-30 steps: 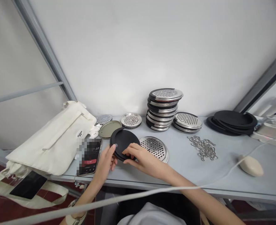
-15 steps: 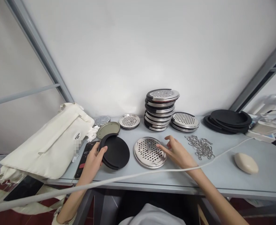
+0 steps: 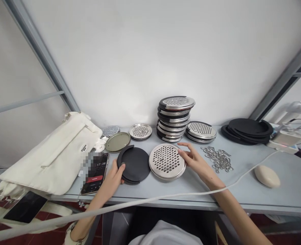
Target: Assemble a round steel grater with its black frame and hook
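My left hand (image 3: 112,178) grips the left rim of a round black rubber disc (image 3: 135,165), which lies flat on the table with a thin layered edge. Just to its right lies a round perforated stainless steel grater plate (image 3: 167,161), apart from the black disc or nearly touching it. My right hand (image 3: 193,160) rests beside the plate's right rim, fingers spread and holding nothing. Behind them rises a tilted stack of steel plates with black rims (image 3: 174,119).
A smaller steel plate stack (image 3: 201,132), a black disc stack (image 3: 247,131), loose metal chain links (image 3: 218,159), an olive-lined round lid (image 3: 117,142), and a phone (image 3: 95,173) share the grey table (image 3: 242,192). A white canvas bag (image 3: 50,156) lies left; a white cable (image 3: 140,203) crosses in front.
The black disc has moved right with my left hand and now sits next to the steel plate. My right hand has drawn back from the plate's middle to its right rim.
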The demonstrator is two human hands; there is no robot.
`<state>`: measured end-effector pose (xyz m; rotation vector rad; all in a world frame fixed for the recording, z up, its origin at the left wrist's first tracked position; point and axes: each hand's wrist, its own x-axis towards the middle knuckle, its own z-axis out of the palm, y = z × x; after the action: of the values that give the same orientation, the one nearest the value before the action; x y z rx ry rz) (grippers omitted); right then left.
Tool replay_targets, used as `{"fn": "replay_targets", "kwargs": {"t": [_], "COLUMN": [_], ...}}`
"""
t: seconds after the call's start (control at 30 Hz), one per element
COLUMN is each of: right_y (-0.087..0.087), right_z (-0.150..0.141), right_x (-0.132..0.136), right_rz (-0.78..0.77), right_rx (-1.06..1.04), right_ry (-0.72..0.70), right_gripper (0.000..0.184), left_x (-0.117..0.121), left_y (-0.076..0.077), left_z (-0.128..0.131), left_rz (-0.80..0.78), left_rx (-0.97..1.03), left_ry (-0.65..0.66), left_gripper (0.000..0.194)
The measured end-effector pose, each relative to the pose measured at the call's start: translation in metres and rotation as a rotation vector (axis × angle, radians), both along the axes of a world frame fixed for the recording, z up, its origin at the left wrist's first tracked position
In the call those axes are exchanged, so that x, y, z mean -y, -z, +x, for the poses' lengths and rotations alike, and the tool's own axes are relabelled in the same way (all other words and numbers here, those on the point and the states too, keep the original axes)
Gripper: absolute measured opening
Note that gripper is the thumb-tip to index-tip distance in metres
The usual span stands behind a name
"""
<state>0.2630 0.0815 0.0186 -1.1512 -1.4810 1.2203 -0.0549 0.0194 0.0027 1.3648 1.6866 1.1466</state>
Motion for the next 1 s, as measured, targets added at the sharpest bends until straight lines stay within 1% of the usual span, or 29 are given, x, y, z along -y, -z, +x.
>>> {"fn": "replay_targets", "kwargs": {"t": [0.07, 0.13, 0.23, 0.3, 0.37, 0.43, 0.53, 0.63, 0.7, 0.77, 0.87, 1.0], "right_y": [-0.005, -0.007, -0.002, 0.005, 0.012, 0.017, 0.018, 0.013, 0.010, 0.008, 0.007, 0.007], "right_z": [0.002, 0.001, -0.003, -0.007, -0.010, -0.011, -0.008, -0.003, 0.000, 0.002, 0.001, -0.003], "right_x": [0.003, 0.005, 0.007, 0.007, 0.006, 0.005, 0.006, 0.010, 0.012, 0.012, 0.012, 0.012], "right_rz": [0.007, -0.014, -0.045, -0.059, -0.080, -0.091, -0.075, -0.064, -0.041, -0.004, 0.041, 0.060], "right_rx": [-0.019, -0.021, 0.007, 0.036, 0.065, 0.105, 0.140, 0.148, 0.219, 0.279, 0.278, 0.311], "right_ry": [0.050, 0.053, -0.017, -0.083, -0.162, -0.236, -0.324, -0.441, -0.481, -0.491, -0.494, -0.480], "right_gripper": [0.055, 0.056, 0.057, 0.056, 0.054, 0.055, 0.061, 0.079, 0.087, 0.086, 0.079, 0.070], "left_x": [0.001, 0.001, 0.001, 0.002, 0.003, 0.004, 0.006, 0.006, 0.005, 0.004, 0.003, 0.003], "left_y": [0.001, 0.002, 0.002, 0.002, 0.002, 0.001, 0.001, 0.003, 0.005, 0.006, 0.007, 0.008], "left_z": [0.004, 0.007, 0.012, 0.015, 0.018, 0.020, 0.022, 0.022, 0.021, 0.021, 0.020, 0.019], "left_rz": [-0.036, -0.057, -0.042, -0.022, -0.011, -0.005, 0.010, 0.025, 0.029, 0.035, 0.039, 0.038], "left_rx": [-0.064, -0.122, -0.259, -0.352, -0.394, -0.403, -0.414, -0.419, -0.415, -0.418, -0.425, -0.372], "left_ry": [0.052, 0.089, 0.152, 0.192, 0.204, 0.202, 0.200, 0.207, 0.216, 0.225, 0.232, 0.247], "left_gripper": [0.038, 0.042, 0.048, 0.052, 0.054, 0.054, 0.053, 0.051, 0.051, 0.053, 0.055, 0.054]}}
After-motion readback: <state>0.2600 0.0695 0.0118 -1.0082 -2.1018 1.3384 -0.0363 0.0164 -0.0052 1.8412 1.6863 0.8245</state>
